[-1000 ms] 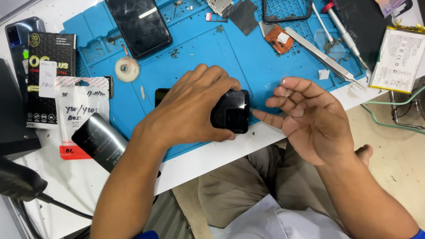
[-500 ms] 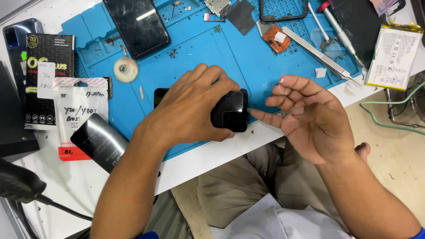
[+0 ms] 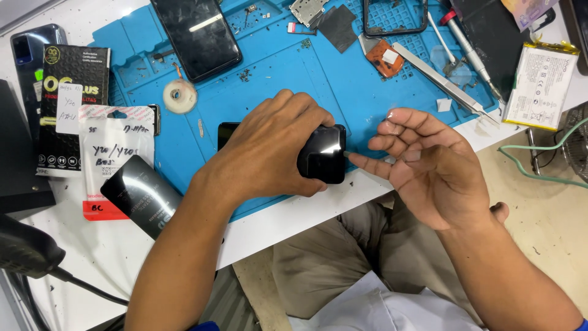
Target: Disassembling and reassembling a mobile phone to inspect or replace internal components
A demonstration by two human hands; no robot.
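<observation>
Pretty bright, even overhead light here, sharp focus, with glare streaks on the black phone screen upper left and only soft shadows under the hands.

The left hand lies palm down over a black phone on the blue mat, fingers wrapped over the phone's right end. The right hand is open at the phone's 3 o'clock, palm up, its forefinger tip touching the phone's right edge. At 11 o'clock from the left hand sits a small roll of tape, with a second dark phone beyond it at 11 o'clock. At 1 o'clock from the right hand lie tweezers, and a white battery rests on the desk at 2 o'clock.
</observation>
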